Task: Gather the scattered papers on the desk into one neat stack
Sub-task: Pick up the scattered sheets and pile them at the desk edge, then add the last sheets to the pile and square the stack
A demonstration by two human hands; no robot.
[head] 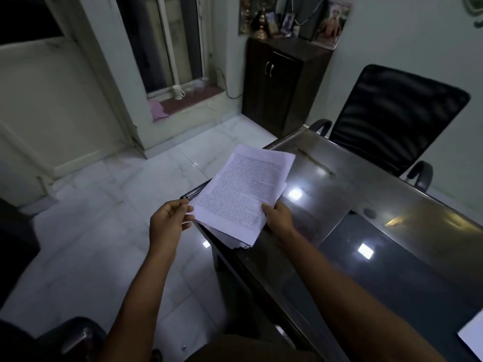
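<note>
Both hands hold a stack of papers above the near left corner of the desk — the sheets are printed with dense text and the edges are not yet even, so some lower pages stick out at the bottom and at the right side. The left hand pinches the left edge of the stack, with the thumb and the curled fingers closed on the paper. The right hand grips the lower right edge; its thumb lies on the top sheet and the other fingers are hidden under the stack. The desk has a dark glossy top that reflects the ceiling lights. One more white sheet lies at the bottom right edge of the view (only its corner is visible). A black office chair stands behind the desk, and a dark wooden cabinet is by the wall.
</note>
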